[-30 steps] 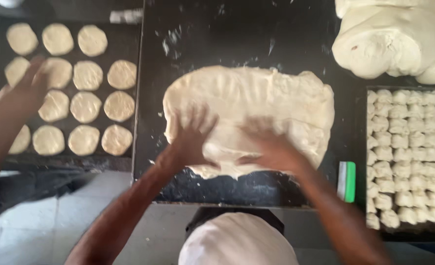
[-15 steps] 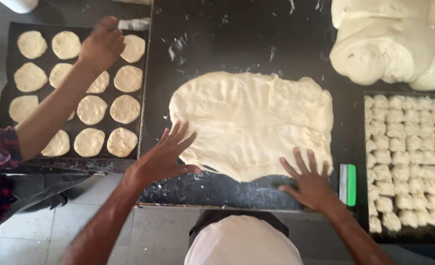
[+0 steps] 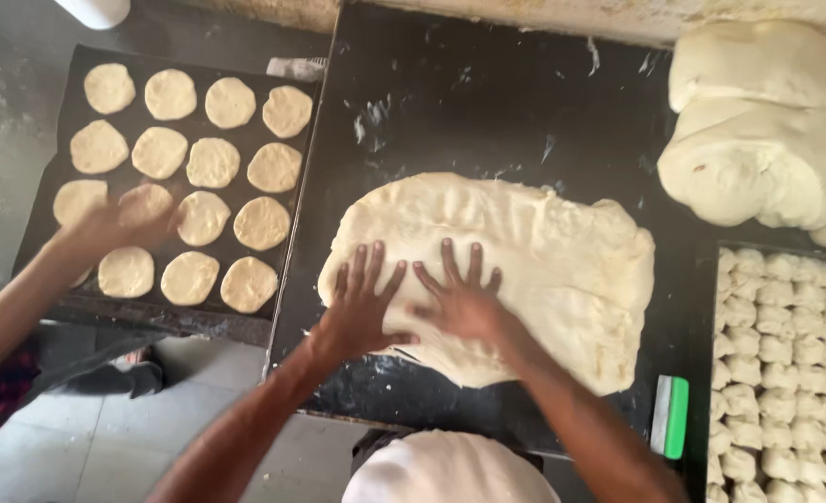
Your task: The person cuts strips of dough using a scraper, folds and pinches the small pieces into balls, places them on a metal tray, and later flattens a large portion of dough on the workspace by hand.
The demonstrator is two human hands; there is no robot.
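I see the black worktop [image 3: 487, 102] filling most of the view, dusted here and there with flour. On it, just in front of me, lies the sheet of dough [image 3: 543, 270], a broad pale slab pressed flat, wider than it is deep, reaching from the middle of the worktop toward its right side. At the far right corner sits a big mound of dough [image 3: 767, 130], folded over on itself and well apart from the sheet. To the left, beside the worktop, a dark baking tray [image 3: 54, 140] carries rows of round flat dough discs [image 3: 213, 163], each lying apart from its neighbours. At the right edge I see another tray [image 3: 711, 279] packed tight with small dough pieces [image 3: 785, 373] touching one another. My left hand [image 3: 362, 312] lies palm down on the near left part of the sheet, fingers spread apart and pressed flat, clamped on nothing. My right hand [image 3: 460, 298] lies just beside it, also palm down on the sheet, fingers splayed, the two hands close together near the sheet's front edge. Over the left tray another person's hand [image 3: 120, 224] hovers blurred above the discs; I cannot tell whether its fingers grip anything. A scraper with a green handle [image 3: 671, 416] rests on the worktop near the right tray, just past the sheet's near right corner.
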